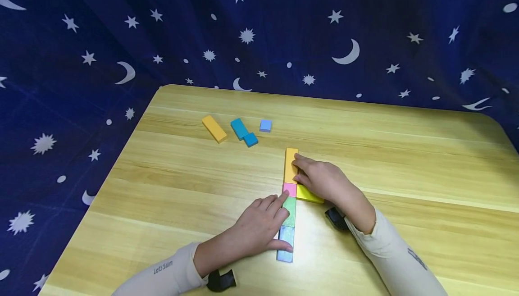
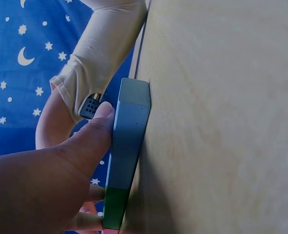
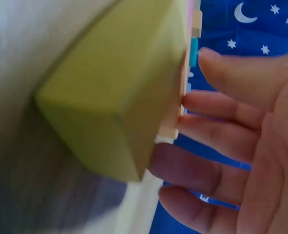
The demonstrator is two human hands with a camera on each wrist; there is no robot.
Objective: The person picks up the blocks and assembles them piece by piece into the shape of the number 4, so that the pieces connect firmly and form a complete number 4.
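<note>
A straight row of blocks runs away from me: a light blue block [image 1: 286, 234] nearest, then a green block [image 1: 289, 212], a small pink block [image 1: 290, 188] and an orange block [image 1: 290, 165] at the far end. Jutting right from beside the pink one is a yellow block [image 1: 309, 195], large in the right wrist view. My left hand [image 1: 259, 226] rests on the row from the left, thumb on the light blue block, forefinger on the pink. Its fingers are extended. With loosely bent fingers, my right hand [image 1: 326, 179] touches the orange block's right side.
Farther back on the wooden table [image 1: 162, 183] lie another orange block [image 1: 214, 129], a teal block [image 1: 239, 128] touching a small blue block [image 1: 251, 139], and a small periwinkle block [image 1: 265, 125]. A star-patterned blue cloth [image 1: 284, 30] hangs beyond the table's far edge.
</note>
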